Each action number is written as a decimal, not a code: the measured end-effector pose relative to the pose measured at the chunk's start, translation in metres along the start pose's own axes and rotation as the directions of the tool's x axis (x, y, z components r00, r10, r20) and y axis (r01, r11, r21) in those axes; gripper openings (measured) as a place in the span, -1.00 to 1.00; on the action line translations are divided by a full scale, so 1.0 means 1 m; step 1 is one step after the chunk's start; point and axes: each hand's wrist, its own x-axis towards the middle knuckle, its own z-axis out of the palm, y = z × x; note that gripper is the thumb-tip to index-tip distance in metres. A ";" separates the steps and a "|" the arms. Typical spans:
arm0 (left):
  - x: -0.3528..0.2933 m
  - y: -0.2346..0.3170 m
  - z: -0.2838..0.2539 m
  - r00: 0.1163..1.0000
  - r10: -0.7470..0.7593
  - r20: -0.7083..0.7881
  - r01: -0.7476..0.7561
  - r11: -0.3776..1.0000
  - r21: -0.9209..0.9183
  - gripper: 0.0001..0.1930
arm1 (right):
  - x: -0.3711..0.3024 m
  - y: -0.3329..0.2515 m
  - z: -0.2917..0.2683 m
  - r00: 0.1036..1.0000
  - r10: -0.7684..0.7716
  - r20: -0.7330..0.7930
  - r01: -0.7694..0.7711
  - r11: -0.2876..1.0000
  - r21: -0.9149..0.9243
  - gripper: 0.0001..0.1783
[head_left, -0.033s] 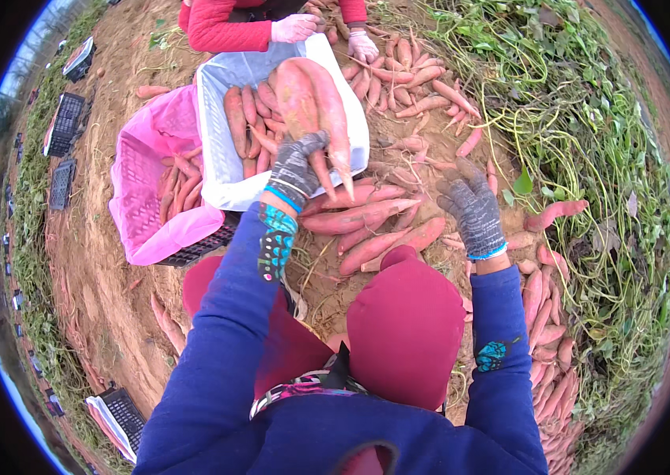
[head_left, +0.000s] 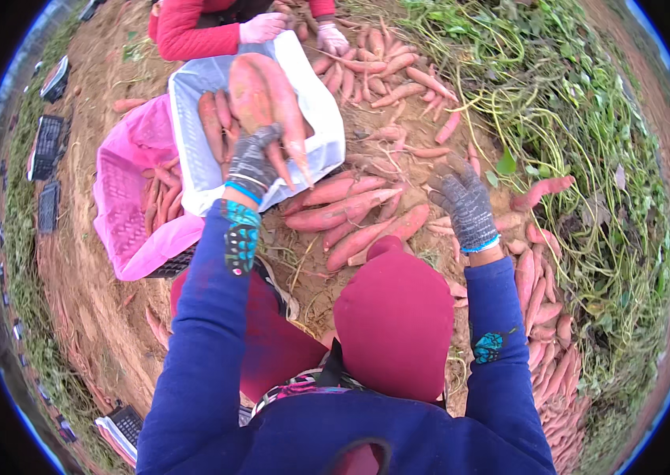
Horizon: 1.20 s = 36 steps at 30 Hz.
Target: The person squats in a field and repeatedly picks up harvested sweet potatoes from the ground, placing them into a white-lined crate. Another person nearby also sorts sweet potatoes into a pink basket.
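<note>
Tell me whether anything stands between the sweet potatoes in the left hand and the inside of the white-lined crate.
Nothing visible does. The left hand holds two large sweet potatoes over the open white-lined crate. Smaller sweet potatoes lie inside, seen left of the held ones; whatever lies directly beneath is hidden.

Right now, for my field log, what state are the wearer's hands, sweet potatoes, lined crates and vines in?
Left hand: gloved, gripping
Large sweet potatoes: held
Right hand: gloved, curled, grip unclear
White-lined crate: open, partly filled
Pink-lined crate: open, partly filled
Loose sweet potatoes: lying on soil
Vines: leafy, tangled
</note>
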 end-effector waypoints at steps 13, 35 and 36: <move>0.063 0.062 -0.235 0.810 0.258 -0.526 0.522 0.093 0.848 -0.36 | -0.236 0.116 -0.279 0.527 -0.408 -0.746 -0.560 0.493 -0.666 -0.50; -0.063 -0.020 0.000 0.940 0.235 -0.249 0.034 0.658 0.753 -0.47 | -0.115 0.130 -0.360 0.506 0.051 -0.861 -0.830 0.298 -0.471 -0.17; -0.064 -0.026 0.012 0.955 0.215 -0.204 0.005 0.676 0.737 -0.48 | -0.116 0.134 -0.357 0.464 0.119 -0.878 -0.833 0.396 -0.386 -0.12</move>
